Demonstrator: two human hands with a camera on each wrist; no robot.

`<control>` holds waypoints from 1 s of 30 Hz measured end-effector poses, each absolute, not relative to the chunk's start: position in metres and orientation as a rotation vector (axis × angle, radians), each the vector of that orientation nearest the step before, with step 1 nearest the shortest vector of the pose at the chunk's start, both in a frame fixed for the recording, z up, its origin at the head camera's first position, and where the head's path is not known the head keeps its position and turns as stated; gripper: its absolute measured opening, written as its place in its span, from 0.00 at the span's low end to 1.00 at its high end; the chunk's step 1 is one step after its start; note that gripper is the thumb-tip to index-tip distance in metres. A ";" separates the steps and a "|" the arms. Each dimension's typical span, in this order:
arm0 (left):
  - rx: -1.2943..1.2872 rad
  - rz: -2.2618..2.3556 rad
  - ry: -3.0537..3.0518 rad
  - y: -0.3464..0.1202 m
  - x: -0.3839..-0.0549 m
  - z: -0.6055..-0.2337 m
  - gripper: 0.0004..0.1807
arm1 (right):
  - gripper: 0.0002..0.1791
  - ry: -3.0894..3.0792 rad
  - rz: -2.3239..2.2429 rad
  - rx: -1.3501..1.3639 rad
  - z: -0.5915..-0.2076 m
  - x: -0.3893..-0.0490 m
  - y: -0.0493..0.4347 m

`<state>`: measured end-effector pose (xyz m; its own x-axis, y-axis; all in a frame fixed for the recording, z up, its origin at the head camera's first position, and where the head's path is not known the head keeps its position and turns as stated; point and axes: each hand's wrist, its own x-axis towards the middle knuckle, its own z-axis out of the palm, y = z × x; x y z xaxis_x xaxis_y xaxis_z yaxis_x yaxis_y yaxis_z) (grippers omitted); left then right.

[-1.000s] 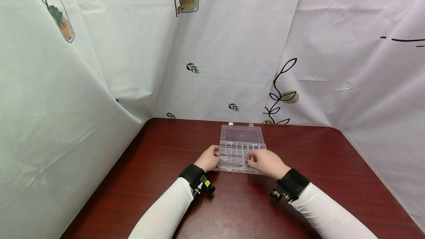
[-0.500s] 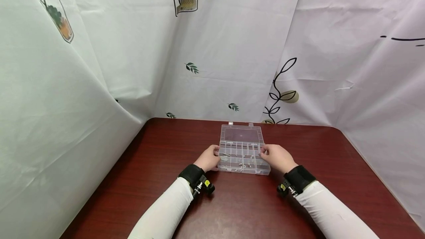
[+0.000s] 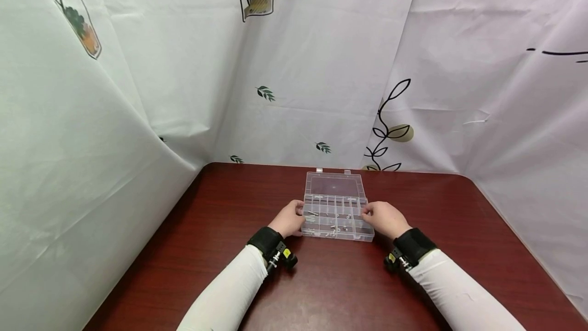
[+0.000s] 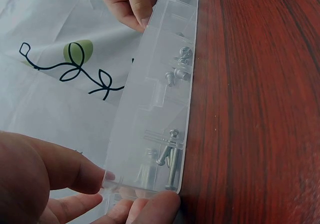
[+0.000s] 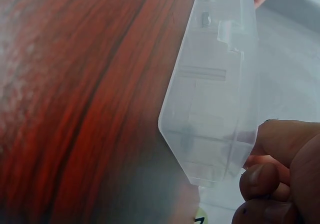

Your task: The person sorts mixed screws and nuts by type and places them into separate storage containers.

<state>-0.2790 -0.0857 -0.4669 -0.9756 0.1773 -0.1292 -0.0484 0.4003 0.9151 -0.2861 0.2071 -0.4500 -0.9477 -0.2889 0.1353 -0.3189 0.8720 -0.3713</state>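
A clear plastic compartment box [image 3: 321, 237] lies on the table with its lid [image 3: 335, 186] folded open to the back. My left hand [image 3: 288, 219] holds the box's left end, fingers against the end wall and one fingertip at the top rim in the left wrist view. At the opposite end, my right hand [image 3: 388, 219] grips the right wall; one finger reaches over the rim and shows through the plastic, the others are curled outside. Long screws [image 4: 171, 161] lie in the compartment nearest my left hand. Shorter screws [image 4: 181, 68] sit in the middle of the front row.
Dark red wood table [image 3: 317, 280] extends around the box on all sides. White cloth [image 3: 294, 65] printed with plants hangs behind the table and along both sides. Each wrist wears a black strap [image 3: 266, 242] with a small camera.
My right hand has moved right, from over the middle compartments to the box's right wall, uncovering the small parts there. My left hand and the box stay in place.
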 end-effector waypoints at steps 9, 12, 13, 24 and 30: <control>0.110 1.603 2.455 -0.086 -0.278 -0.466 0.27 | 0.04 -2.951 0.640 0.462 -0.447 -0.283 0.208; 0.129 1.596 2.467 -0.089 -0.277 -0.465 0.27 | 0.04 -2.931 0.662 0.469 -0.445 -0.280 0.207; 0.139 1.592 2.471 -0.090 -0.276 -0.464 0.28 | 0.04 -2.924 0.665 0.473 -0.445 -0.278 0.207; 0.291 1.354 2.592 -0.106 -0.259 -0.459 0.29 | 0.02 -2.858 0.645 0.555 -0.439 -0.243 0.219; 0.412 1.079 2.870 -0.116 -0.244 -0.443 0.28 | 0.02 -2.776 0.564 0.605 -0.434 -0.227 0.234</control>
<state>-0.2444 -0.1161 -0.4429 -0.9634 0.2635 0.0484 0.2301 0.7212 0.6534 -0.2273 0.2340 -0.4338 -0.8843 -0.3469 0.3125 -0.4413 0.8394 -0.3172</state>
